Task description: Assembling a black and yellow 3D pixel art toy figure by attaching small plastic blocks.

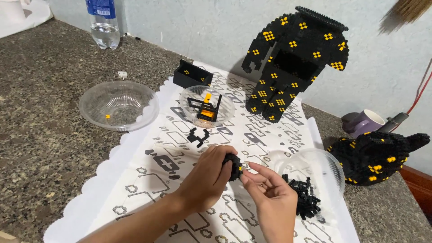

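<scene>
Left of the headless black-and-yellow block figure (294, 63), one clear bowl (118, 105) is nearly empty. Below the figure, the left hand (209, 177) grips a small black sub-assembly (234, 166); the right hand (270, 193) pinches at it. Right: loose black bricks (303, 195) remain unplaced.

This looks like a home hobby corner. A speckled stone counter (40, 117) meets a plain painted wall (202, 27), with a purple mug (366, 122) and water bottle (103, 22) beside it.
</scene>
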